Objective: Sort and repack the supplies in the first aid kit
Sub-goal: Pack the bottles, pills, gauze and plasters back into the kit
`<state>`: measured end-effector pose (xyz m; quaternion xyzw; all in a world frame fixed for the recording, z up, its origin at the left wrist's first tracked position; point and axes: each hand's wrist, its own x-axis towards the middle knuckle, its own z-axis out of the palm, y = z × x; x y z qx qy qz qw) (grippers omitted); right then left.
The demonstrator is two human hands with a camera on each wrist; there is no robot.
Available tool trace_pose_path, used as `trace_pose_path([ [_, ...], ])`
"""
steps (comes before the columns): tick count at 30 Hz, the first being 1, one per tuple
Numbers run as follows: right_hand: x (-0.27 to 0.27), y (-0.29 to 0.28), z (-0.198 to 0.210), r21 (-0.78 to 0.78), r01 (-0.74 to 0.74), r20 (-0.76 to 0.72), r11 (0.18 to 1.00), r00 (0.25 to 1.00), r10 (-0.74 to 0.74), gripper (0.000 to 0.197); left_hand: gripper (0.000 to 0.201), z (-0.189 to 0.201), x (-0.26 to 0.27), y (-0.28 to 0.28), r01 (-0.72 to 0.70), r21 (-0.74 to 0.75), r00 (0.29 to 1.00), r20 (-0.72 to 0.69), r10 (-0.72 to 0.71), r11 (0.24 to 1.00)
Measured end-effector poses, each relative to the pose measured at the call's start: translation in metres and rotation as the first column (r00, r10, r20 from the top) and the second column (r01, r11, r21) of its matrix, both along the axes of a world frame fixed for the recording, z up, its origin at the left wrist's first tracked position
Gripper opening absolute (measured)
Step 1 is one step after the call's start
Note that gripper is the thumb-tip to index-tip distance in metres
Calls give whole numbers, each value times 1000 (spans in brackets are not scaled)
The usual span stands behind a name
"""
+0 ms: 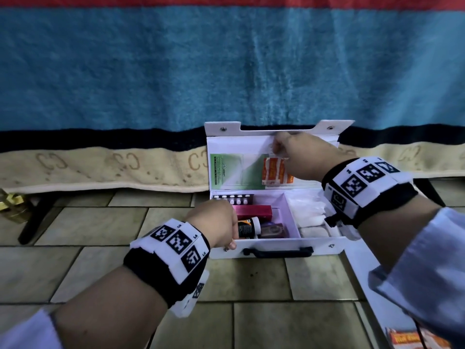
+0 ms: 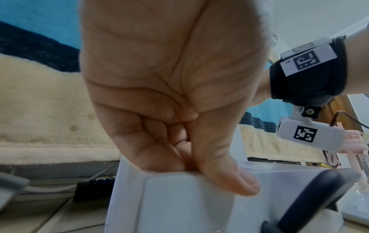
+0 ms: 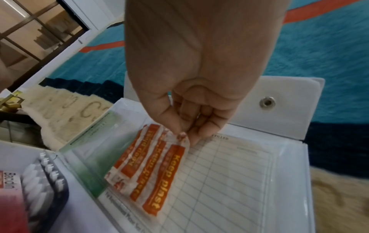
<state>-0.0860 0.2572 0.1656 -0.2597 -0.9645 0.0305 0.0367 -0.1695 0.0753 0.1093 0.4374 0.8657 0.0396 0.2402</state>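
We see the white first aid kit (image 1: pixel 276 244) open on the tiled floor (image 1: pixel 88 268), its lid (image 1: pixel 236 149) leaning against a hanging blue blanket (image 1: pixel 176 66), with a pill blister (image 1: pixel 232 197), a red box (image 1: pixel 254 212) reading "Bacidin" and a dark bottle (image 1: pixel 247 229) crowding the left compartment. Our left hand (image 1: pixel 217 224) grips the kit's front left corner beside the black handle (image 1: pixel 278 251). Our right hand (image 1: pixel 299 157) pinches orange "Keep plast" plasters (image 3: pixel 151 170) against the lid's clear pocket, over a ruled form (image 3: pixel 223 181).

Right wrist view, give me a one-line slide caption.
Right hand pinches a strip of Keep plast plasters at the clear lid pocket of the open kit.
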Motion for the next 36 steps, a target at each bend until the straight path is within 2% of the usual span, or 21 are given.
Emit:
trace_pose_path([
  [9, 37, -8, 10, 15, 85, -183, 996, 980, -81, 29, 10, -2, 0, -1, 24, 24, 1000, -2, -24, 999],
  [13, 94, -10, 19, -47, 162, -289, 986, 942, -169, 20, 21, -5, 4, -5, 71, 56, 990, -128, -63, 996],
  [15, 132, -6, 22, -81, 226, -200, 971, 951, -238, 16, 25, -6, 12, -7, 105, 60, 964, -253, -86, 993],
  [18, 191, 1, 15, -82, 364, 104, 928, 929, -355, 18, 25, -8, 22, -9, 186, 45, 889, -433, -149, 981],
  [21, 237, 0, -5, -95, 447, 352, 890, 851, -390, 29, 29, -10, 22, -7, 239, -9, 851, -479, -214, 971],
  [24, 267, -10, -34, -153, 446, 511, 882, 800, -316, 36, 28, -10, 20, -5, 277, -75, 817, -506, -276, 958],
  [27, 282, -21, -70, -235, 426, 438, 874, 849, -296, 42, 18, -7, 19, -1, 293, -118, 809, -499, -312, 949],
  [29, 284, -21, -92, -192, 432, 309, 881, 879, -364, 33, 20, -6, 18, 2, 288, -127, 814, -489, -313, 949],
  [31, 283, -16, -105, -108, 429, 246, 897, 886, -394, 24, 20, -6, 18, 3, 279, -126, 822, -482, -304, 952],
  [33, 281, -11, -110, -73, 436, 251, 897, 878, -406, 22, 21, -7, 18, 3, 275, -120, 824, -482, -299, 954],
  [36, 276, -9, -103, -113, 447, 264, 888, 875, -407, 23, 23, -9, 16, 2, 273, -97, 830, -480, -285, 957],
])
